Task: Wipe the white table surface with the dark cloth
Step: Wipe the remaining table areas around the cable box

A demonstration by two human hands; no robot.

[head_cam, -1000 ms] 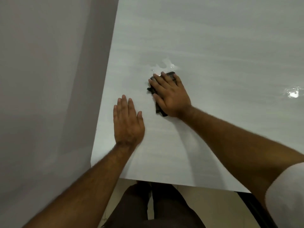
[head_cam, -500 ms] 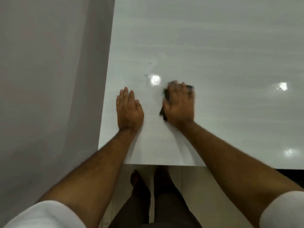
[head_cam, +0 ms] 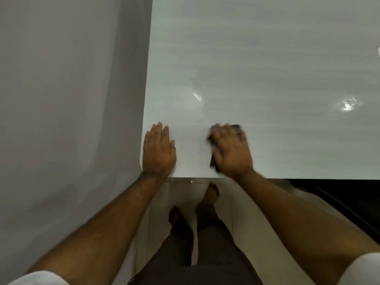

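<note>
White and glossy, the desk is running along a grey wall on the left. The person's right hand is pressing the dark cloth flat near the front edge, fingers spread and blurred, apparently mid-wipe. The left hand is resting flat and bare beside the corner. Wet patches are glinting farther out, so the next stroke likely needs a reach forward; nothing is blocking it
</note>
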